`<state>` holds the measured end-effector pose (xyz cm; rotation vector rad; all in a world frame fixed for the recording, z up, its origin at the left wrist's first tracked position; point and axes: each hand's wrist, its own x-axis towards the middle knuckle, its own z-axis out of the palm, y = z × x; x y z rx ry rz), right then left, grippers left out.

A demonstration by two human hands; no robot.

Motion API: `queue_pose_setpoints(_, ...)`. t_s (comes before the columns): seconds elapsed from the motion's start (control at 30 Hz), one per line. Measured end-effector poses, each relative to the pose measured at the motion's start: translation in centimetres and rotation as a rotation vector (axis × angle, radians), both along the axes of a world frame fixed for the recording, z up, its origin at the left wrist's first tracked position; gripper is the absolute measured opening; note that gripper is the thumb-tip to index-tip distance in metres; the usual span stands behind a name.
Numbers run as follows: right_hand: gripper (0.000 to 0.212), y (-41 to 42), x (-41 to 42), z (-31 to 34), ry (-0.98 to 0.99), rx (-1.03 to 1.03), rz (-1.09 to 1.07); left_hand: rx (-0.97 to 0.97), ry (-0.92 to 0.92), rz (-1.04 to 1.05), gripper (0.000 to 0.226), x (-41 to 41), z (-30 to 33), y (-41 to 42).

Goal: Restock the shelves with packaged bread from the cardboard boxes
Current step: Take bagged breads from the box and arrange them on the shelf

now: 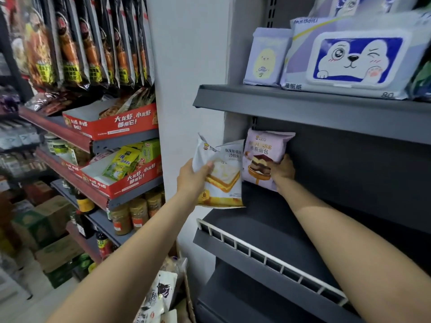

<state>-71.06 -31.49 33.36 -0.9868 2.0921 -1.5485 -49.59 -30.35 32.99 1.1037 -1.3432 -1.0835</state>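
Observation:
My left hand (pixel 192 177) grips a white and yellow bread packet (pixel 221 178) by its left edge, holding it upright in front of the dark grey shelf (pixel 268 231). My right hand (pixel 283 170) holds a pink mousse bread packet (pixel 264 155) by its lower right side, standing it at the far left of that shelf against the back panel. The two packets sit side by side and overlap slightly. Below, at the bottom centre, more packaged bread (pixel 158 297) lies in a cardboard box (pixel 189 297).
The shelf has a white wire fence (pixel 268 255) along its front edge. The shelf above (pixel 303 106) carries wet-wipe packs (pixel 349 64). To the left stand racks with red display trays (pixel 112 127), hanging snack bags, jars and bottles. Cartons are stacked on the floor (pixel 53 241).

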Motion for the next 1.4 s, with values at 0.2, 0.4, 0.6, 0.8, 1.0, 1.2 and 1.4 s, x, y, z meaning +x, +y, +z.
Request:
queue_pose_setpoints(0.2, 0.041, -1.8, -0.9, -1.6, 0.178, 0.185, 0.029, -0.047, 0.021, -0.142, 0.029, -0.3, -0.5, -0.2)
queue_pose_setpoints(0.4, 0.073, -1.8, 0.7, -1.0, 0.153, 0.259, -0.010, 0.024, 0.136, -0.289, 0.034, -1.1, -0.2, -0.3)
queue_pose_setpoints(0.6, 0.029, 3.3, 2.2, 1.3, -0.223, -0.280, 0.283, 0.104, 0.285, -0.298, 0.045, -3.2, 0.9, -0.4)
queue_pose_setpoints(0.8, 0.030, 5.8, 0.3, 0.2, -0.241, -0.253, 0.483, 0.063, 0.277, -0.312, 0.016, -6.2, 2.2, 0.2)
queue_pose_setpoints(1.0, 0.040, 7.7, -2.3, 0.4, -0.189, -0.270, 0.430, 0.090, 0.284, -0.086, 0.039, -10.0, 2.1, -2.0)
queue_pose_setpoints(1.2, 0.039, 7.7, -5.9, 0.1, -0.146, -0.256, 0.093, 0.191, 0.298, -0.085, 0.037, -14.0, 3.0, -3.8)
queue_pose_setpoints(1.4, 0.032, 7.3, -10.4, -1.3, -0.124, -0.259, -0.124, -0.341, -0.752, -0.154, 0.048, -15.8, 0.8, -3.5)
